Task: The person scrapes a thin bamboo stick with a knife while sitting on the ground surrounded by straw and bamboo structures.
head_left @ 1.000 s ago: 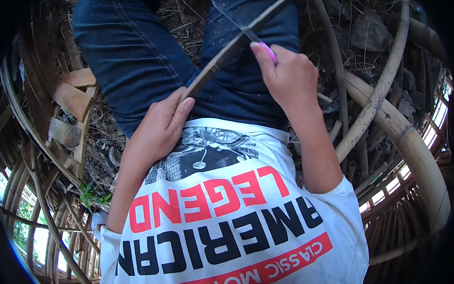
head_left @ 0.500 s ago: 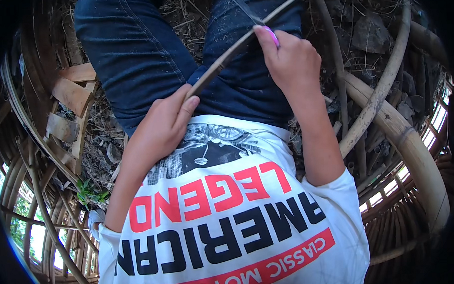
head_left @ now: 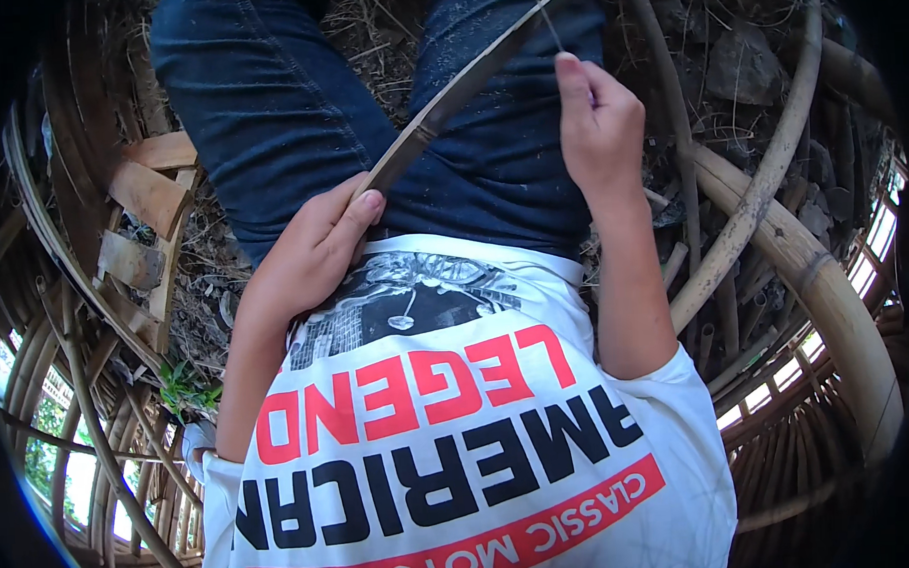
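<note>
My left hand (head_left: 318, 239) is closed around the near end of a long bamboo strip (head_left: 438, 109), thumb on top. The strip slants up and to the right across my lap and runs off the top edge. My right hand (head_left: 601, 124) is a fist around a knife, whose handle is nearly all hidden in the fingers. Its thin blade (head_left: 548, 25), seen almost edge-on, points up from the thumb and crosses the strip near its far end. Whether blade and strip touch, I cannot tell.
My jeans-clad legs (head_left: 268, 100) lie beneath the strip. At right, a thick bamboo pole (head_left: 825, 291) and a thin curved pole (head_left: 762, 208) cross over stony ground. Cut bamboo pieces (head_left: 146, 195) lie at left, near a small green plant (head_left: 186, 389). Slatted walls (head_left: 800, 432) surround me.
My right hand has shifted slightly right and toward me, and the blade has turned from its flat side to nearly edge-on. The strip has rolled, showing a broader face, and its near end moved slightly left.
</note>
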A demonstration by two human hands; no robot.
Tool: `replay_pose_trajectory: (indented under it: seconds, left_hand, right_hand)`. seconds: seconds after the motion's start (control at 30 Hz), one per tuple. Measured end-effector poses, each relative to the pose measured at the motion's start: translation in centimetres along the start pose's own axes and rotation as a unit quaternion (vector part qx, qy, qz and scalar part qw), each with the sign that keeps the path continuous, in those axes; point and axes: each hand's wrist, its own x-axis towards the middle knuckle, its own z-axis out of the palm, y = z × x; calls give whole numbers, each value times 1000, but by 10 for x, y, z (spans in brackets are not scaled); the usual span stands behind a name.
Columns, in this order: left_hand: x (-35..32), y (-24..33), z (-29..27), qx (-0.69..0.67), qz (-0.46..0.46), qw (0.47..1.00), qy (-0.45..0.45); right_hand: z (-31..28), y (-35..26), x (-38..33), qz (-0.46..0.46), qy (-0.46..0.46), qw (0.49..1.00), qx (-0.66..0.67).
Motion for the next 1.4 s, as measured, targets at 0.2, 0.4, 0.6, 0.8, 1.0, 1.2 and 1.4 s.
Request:
replay_pose_trajectory:
  seconds: [0.2,0.4,0.6,0.8,1.0,1.2,1.4]
  left_hand:
    - [4,6,-7,-86,-62,993,-52]
    - [5,3,-9,-94,-63,992,-55]
    - [5,2,-6,-77,-64,994,-43]
    - [5,1,-4,-91,-49,994,-35]
    - [7,6,-6,-94,-74,992,-29]
    - [8,6,-9,-88,-90,991,-35]
    - [8,14,-16,-122,-148,979,-72]
  right_hand:
    - [-10,8,-4,-7,22,993,119]
    - [-13,-12,8,-12,5,991,136]
    - [-7,-21,9,-12,-63,998,22]
    - [-12,-25,8,9,-111,994,12]
    - [-9,-22,3,-15,-100,994,-48]
    - [-4,-21,6,-15,-94,993,-70]
    - [-5,-20,4,-17,-102,993,-54]
